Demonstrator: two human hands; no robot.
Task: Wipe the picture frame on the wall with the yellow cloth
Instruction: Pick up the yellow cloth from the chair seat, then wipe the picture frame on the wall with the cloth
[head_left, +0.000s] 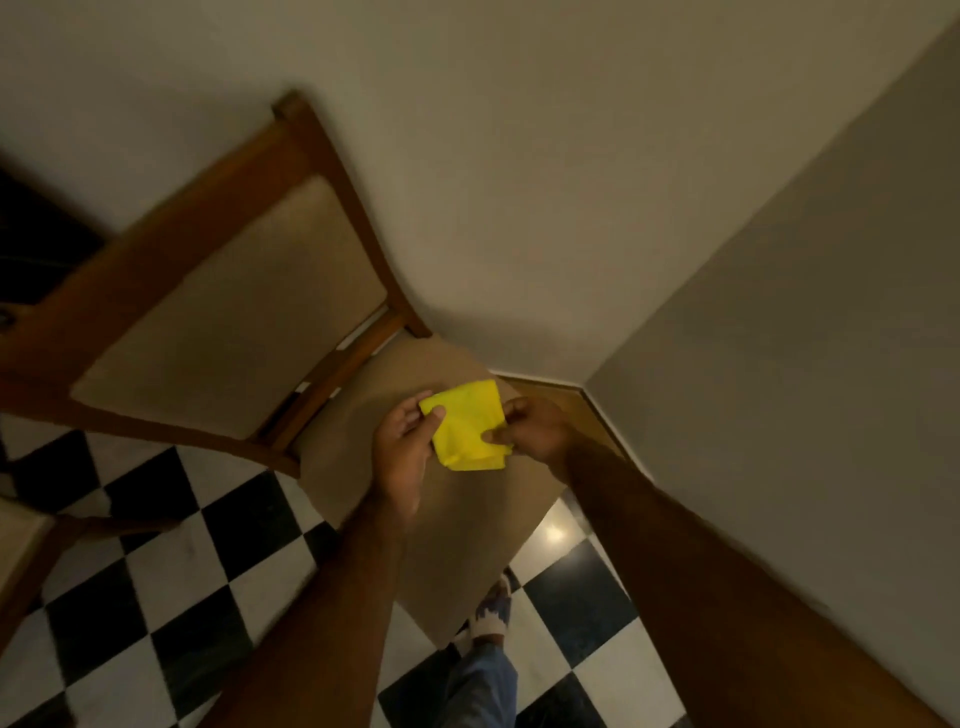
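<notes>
A folded yellow cloth (467, 425) is held between both hands above the seat of a wooden chair (457, 519). My left hand (402, 447) pinches the cloth's left edge, thumb on top. My right hand (530, 428) grips its right edge, thumb pressed on the lower right corner. No picture frame is in view; only bare wall shows above.
The chair's padded backrest (234, 306) leans at the left, in the corner of two pale walls (571, 182). A black and white chequered floor (171, 587) lies below. My foot in a sandal (491, 613) stands by the seat's front. Another chair's edge (21, 540) shows at far left.
</notes>
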